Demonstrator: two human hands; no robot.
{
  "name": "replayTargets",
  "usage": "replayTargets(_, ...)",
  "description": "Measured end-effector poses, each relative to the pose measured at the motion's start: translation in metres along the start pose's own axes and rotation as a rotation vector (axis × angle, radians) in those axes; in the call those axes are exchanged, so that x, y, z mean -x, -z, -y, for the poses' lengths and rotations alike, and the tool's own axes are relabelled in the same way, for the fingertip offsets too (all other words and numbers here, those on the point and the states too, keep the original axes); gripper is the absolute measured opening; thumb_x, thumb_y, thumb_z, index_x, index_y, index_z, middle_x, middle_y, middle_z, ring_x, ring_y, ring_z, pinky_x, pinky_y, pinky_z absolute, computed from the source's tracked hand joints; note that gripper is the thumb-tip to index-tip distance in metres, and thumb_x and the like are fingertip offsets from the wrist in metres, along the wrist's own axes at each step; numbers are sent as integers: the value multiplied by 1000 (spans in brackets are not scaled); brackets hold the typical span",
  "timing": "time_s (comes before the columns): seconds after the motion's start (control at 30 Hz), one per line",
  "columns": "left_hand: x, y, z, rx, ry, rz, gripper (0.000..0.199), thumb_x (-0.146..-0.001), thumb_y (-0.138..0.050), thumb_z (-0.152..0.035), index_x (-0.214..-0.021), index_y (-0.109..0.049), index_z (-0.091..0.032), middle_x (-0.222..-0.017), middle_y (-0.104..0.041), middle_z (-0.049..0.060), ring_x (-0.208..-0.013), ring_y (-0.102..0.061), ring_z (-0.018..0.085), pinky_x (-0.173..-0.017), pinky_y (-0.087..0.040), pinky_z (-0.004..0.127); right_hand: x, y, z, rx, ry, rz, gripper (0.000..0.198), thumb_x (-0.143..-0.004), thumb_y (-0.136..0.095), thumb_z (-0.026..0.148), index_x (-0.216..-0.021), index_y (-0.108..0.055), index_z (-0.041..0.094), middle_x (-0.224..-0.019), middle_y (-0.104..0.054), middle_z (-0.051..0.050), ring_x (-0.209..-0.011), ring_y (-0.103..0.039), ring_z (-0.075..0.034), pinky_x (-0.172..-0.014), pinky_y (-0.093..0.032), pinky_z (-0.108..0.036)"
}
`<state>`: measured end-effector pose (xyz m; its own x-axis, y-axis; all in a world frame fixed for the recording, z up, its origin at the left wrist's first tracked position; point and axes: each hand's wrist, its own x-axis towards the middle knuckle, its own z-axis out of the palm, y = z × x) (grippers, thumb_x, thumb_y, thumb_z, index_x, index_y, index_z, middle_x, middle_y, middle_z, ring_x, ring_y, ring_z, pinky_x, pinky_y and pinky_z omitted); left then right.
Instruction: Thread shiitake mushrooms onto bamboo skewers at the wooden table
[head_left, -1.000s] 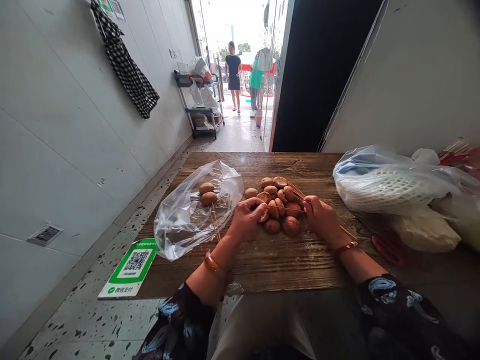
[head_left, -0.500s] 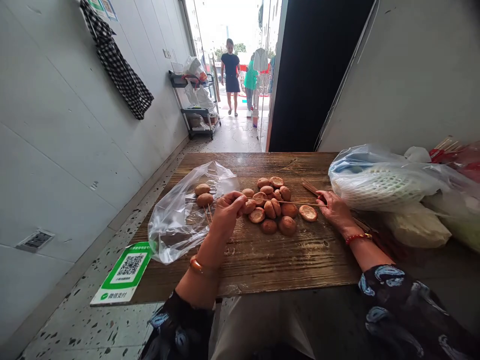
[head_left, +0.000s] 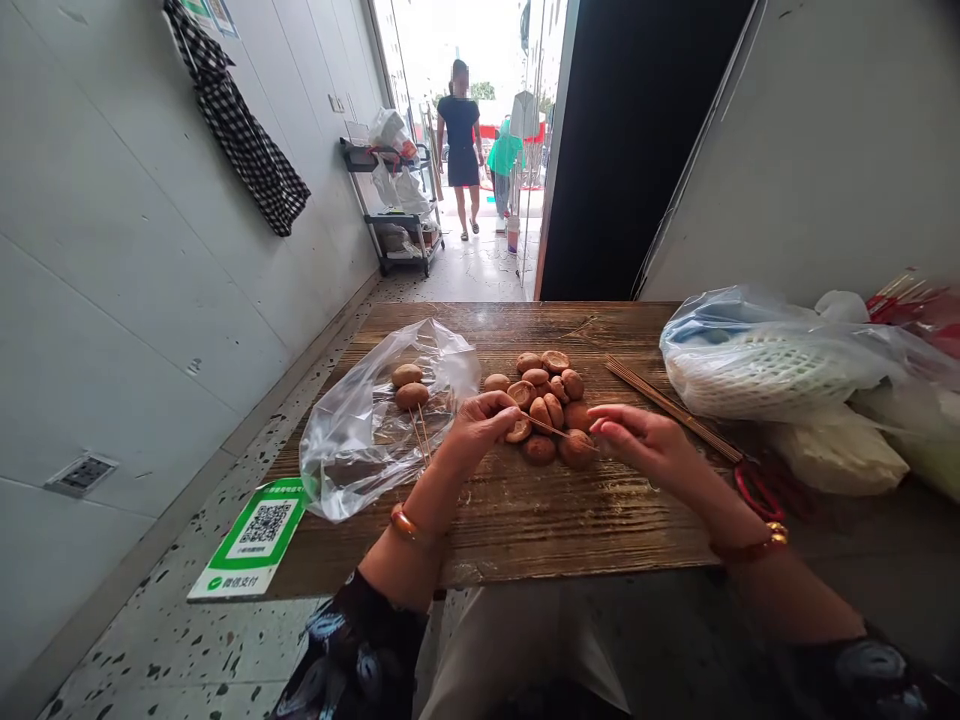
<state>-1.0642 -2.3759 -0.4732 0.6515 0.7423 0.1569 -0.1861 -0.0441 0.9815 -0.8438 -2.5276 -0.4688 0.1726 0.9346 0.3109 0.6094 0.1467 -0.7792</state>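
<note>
My left hand (head_left: 484,428) pinches a thin wooden skewer (head_left: 551,427), which slants down to the right across a pile of brown mushroom caps (head_left: 541,410). Close to the skewer's far end is my right hand (head_left: 646,438), its fingers stretched out with a small gap between thumb and forefinger; I see nothing between them. Some caps show their pale hollow undersides. On a clear plastic bag (head_left: 345,450) at the left lie two brown caps (head_left: 409,386), with skewer ends (head_left: 421,435) sticking out toward me.
A bundle of skewers (head_left: 667,402) lies at right beside red-handled scissors (head_left: 759,490). Bagged goods in white netting (head_left: 780,365) fill the right end. A green QR-code card (head_left: 259,540) is at the table's left corner. Beyond are a cart (head_left: 394,215) and a person (head_left: 460,140) in the doorway.
My right hand has left the skewer bundle and moved left toward the pile. The skewer in my left hand now tilts downward. The lone cap at right is no longer visible. The doorway person has stepped closer.
</note>
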Motion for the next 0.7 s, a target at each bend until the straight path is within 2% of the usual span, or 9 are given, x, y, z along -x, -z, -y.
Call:
replayTargets(0.07, 1, -1, -1, -23, 11, -2, 30, -71, -76, -40, -68, -62, -15, -56, -50, -4, -48, -37, 5, -47, -26, 20, 8, -21, 12, 16, 13, 37, 35, -92, -57, 45, -116, -69, 24, -101, -75, -6, -93, -68, -24, -83, -53, -38)
replayTargets(0.17, 2, -3, -2, -38, 27, 6, 31, -70, -77, -41, -68, -62, -15, -55, -50, -4, -48, -38, 5, -47, -25, 20, 16, -43, 15, -13, -45, 11, 28, -92, -56, 42, -108, -70, 23, -87, -73, -3, -77, -65, -20, -71, -50, -33)
replayTargets(0.3, 2, -7, -2, -21, 19, 24, 33, -72, -77, -44, -70, -62, -14, -55, -53, -3, -47, -39, 5, -46, -27, 20, 16, -54, 12, -140, -145, -60, 26, -89, -59, 46, -91, -69, 22, -69, -65, 0, -62, -57, -16, -60, -44, -29)
replayTargets(0.43, 2, -14, 1, -27, 9, 74, 34, -72, -78, -45, -73, -67, -13, -58, -58, -1, -48, -43, 5, -47, -30, 20, 12, -59, 17, -417, -305, -82, 38, -80, -66, 59, -84, -65, 21, -59, -59, 3, -45, -49, -11, -45, -37, -26)
replayTargets(0.6, 1, -18, 7, -64, 5, 105, 36, -70, -77, -48, -71, -70, -13, -55, -59, 0, -47, -47, 7, -47, -35, 21, 13, -74, 29, -602, -437, -46, 47, -71, -72, 64, -84, -62, 20, -61, -61, 3, -43, -55, -11, -38, -33, -22)
replayTargets(0.7, 1, -18, 8, -73, 18, 82, 35, -70, -77, -47, -69, -68, -13, -53, -58, -1, -46, -47, 7, -46, -34, 21, 16, -84, 32, -656, -463, -48, 48, -70, -73, 63, -86, -61, 20, -61, -62, 3, -43, -56, -11, -37, -35, -21)
